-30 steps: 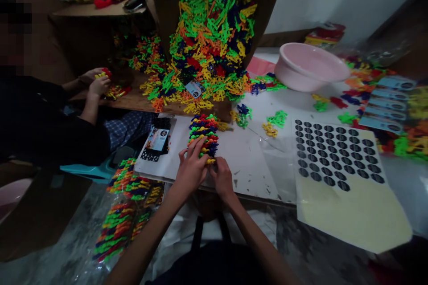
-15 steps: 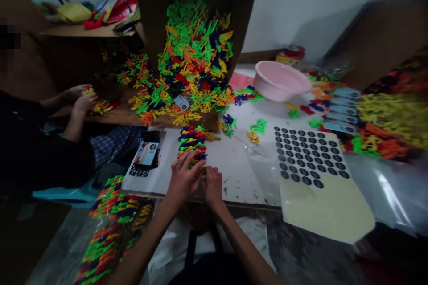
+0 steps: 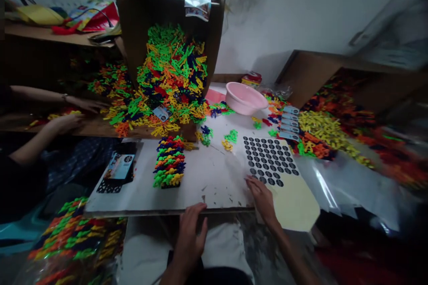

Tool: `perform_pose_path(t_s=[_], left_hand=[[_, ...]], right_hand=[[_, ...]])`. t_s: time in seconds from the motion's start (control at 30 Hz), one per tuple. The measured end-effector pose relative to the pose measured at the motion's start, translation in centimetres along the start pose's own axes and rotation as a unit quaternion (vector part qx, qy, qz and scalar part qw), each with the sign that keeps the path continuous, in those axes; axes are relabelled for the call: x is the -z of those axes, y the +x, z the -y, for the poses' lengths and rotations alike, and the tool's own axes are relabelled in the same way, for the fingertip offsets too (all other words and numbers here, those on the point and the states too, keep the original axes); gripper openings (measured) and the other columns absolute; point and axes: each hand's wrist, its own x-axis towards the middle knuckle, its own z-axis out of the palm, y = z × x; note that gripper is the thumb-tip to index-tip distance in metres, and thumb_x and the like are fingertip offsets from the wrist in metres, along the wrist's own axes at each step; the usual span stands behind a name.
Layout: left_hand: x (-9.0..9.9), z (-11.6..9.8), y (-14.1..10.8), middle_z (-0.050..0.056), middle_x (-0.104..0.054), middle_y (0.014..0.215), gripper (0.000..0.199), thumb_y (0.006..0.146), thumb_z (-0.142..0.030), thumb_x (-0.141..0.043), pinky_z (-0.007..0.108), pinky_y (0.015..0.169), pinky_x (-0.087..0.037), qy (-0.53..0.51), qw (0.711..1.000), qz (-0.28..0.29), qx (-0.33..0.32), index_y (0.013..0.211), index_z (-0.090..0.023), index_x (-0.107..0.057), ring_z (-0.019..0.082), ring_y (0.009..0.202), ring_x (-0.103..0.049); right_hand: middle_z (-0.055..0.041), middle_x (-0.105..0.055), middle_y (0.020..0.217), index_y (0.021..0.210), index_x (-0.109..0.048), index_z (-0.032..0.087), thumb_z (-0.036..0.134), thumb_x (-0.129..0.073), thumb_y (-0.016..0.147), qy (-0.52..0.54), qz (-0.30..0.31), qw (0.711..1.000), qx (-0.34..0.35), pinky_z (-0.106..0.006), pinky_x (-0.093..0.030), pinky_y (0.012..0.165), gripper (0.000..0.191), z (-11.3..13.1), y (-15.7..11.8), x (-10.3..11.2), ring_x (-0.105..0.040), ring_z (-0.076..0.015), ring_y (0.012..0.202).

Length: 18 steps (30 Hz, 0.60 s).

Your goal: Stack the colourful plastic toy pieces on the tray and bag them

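Observation:
A bundle of colourful plastic figures (image 3: 170,160) stands in neat rows on the white table (image 3: 143,200), on a dark base that shows at its near end. My left hand (image 3: 192,234) is at the table's front edge, below the bundle, its fingers apart and holding nothing. Over to the right, my right hand (image 3: 262,198) reaches to the left edge of the sticker sheet (image 3: 294,202), which carries rows of round black stickers. Its fingers are spread with nothing seen in them.
Loose figures (image 3: 174,75) spill from an upright cardboard box. Behind the stickers are a pink basin (image 3: 245,99) and blue cards (image 3: 289,123). Black pieces with a card (image 3: 119,167) lie left. A person's hand (image 3: 68,121) works at far left; bagged figures (image 3: 67,231) sit below.
Both my hands have let go of the bundle. My left hand has drawn back to the table edge, and my right has moved right to the sticker sheet. The view has shifted right and up.

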Motion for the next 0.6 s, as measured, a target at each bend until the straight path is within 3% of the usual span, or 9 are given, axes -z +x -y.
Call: perform_pose_path(t_s=[0.1,0.17,0.23,0.27,0.33,0.4,0.47,0.53,0.6], left_hand=[[-2.2,-1.9,3.4,0.012,-0.067,0.126,0.039,0.097,-0.037,-0.051,0.044,0.1,-0.049,-0.098,0.992,0.024,0.07,0.134,-0.025,-0.053,0.023,0.108,-0.067],[-3.6,-3.1,6.5,0.018,-0.061,0.137,0.06,0.096,-0.041,-0.053,0.043,0.098,-0.052,-0.123,0.987,-0.002,0.107,0.15,-0.022,-0.034,0.024,0.111,-0.067],[-4.8,-3.7,9.6,0.024,-0.04,0.155,0.079,0.091,-0.038,-0.061,0.049,0.107,-0.045,-0.03,0.995,-0.053,0.077,0.156,-0.019,-0.021,0.03,0.135,-0.051],[-5.3,-3.8,10.8,0.022,-0.03,0.161,0.076,0.091,-0.033,-0.06,0.053,0.111,-0.039,0.035,0.997,-0.06,0.038,0.156,-0.021,-0.023,0.032,0.145,-0.039],[-5.7,-3.2,12.7,0.017,-0.02,0.166,0.066,0.092,-0.019,-0.051,0.057,0.115,-0.032,0.146,0.988,-0.026,-0.041,0.155,-0.025,-0.03,0.032,0.153,-0.022],[-5.6,-2.1,13.7,0.018,-0.019,0.166,0.064,0.091,-0.008,-0.042,0.06,0.115,-0.029,0.22,0.973,-0.003,-0.07,0.153,-0.023,-0.035,0.032,0.154,-0.017],[-5.5,-1.4,14.3,0.02,-0.018,0.165,0.067,0.088,0.0,-0.037,0.062,0.116,-0.025,0.265,0.962,-0.009,-0.071,0.153,-0.017,-0.036,0.033,0.155,-0.014],[-6.1,-1.9,15.0,0.021,-0.018,0.165,0.072,0.081,0.006,-0.037,0.06,0.116,-0.024,0.277,0.957,-0.001,-0.089,0.151,-0.013,-0.038,0.032,0.155,-0.012],[-8.2,-3.9,16.0,0.02,-0.027,0.163,0.071,0.079,0.007,-0.04,0.055,0.115,-0.029,0.25,0.957,0.052,-0.134,0.146,-0.013,-0.044,0.031,0.154,-0.02]], right_hand=[[-0.0096,-0.075,0.114,0.106,-0.076,0.023,0.048,-0.054,0.091,0.04,-0.057,0.997,0.022,-0.047,-0.047,0.101,0.036,3.4,-0.6,-1.4,-0.065,-0.0263,0.109],[-0.0076,-0.075,0.113,0.105,-0.076,0.026,0.038,-0.057,0.089,0.029,0.022,0.995,0.091,-0.048,-0.044,0.105,0.028,5.9,-1.1,-3.0,-0.065,-0.0257,0.11],[-0.0063,-0.075,0.115,0.108,-0.076,0.027,0.026,-0.058,0.085,0.011,0.147,0.98,0.132,-0.052,-0.039,0.11,0.029,7.9,-2.0,-4.7,-0.063,-0.0258,0.116],[-0.0065,-0.074,0.117,0.11,-0.075,0.027,0.022,-0.06,0.081,0.008,0.189,0.973,0.135,-0.055,-0.035,0.113,0.032,8.4,-2.5,-5.4,-0.062,-0.0268,0.119],[-0.0077,-0.072,0.122,0.113,-0.073,0.025,0.022,-0.063,0.078,0.03,0.203,0.973,0.107,-0.056,-0.034,0.115,0.036,8.3,-4.1,-5.9,-0.059,-0.0279,0.124],[-0.0088,-0.069,0.127,0.116,-0.07,0.024,0.028,-0.063,0.083,0.066,0.082,0.994,0.03,-0.053,-0.037,0.114,0.035,6.6,-6.4,-4.9,-0.058,-0.0263,0.125],[-0.0092,-0.065,0.13,0.119,-0.066,0.023,0.036,-0.065,0.085,0.1,-0.153,0.979,-0.095,-0.046,-0.042,0.112,0.037,3.8,-8.9,-2.8,-0.056,-0.0235,0.126],[-0.0075,-0.063,0.131,0.124,-0.06,0.024,0.04,-0.076,0.076,0.164,-0.365,0.885,-0.236,-0.038,-0.048,0.106,0.053,0.6,-10.6,-0.3,-0.057,-0.0208,0.124],[-0.0043,-0.069,0.119,0.118,-0.06,0.024,0.042,-0.079,0.071,0.32,-0.404,0.796,-0.318,-0.033,-0.058,0.091,0.053,-2.1,-10.8,1.9,-0.065,-0.0187,0.11]])
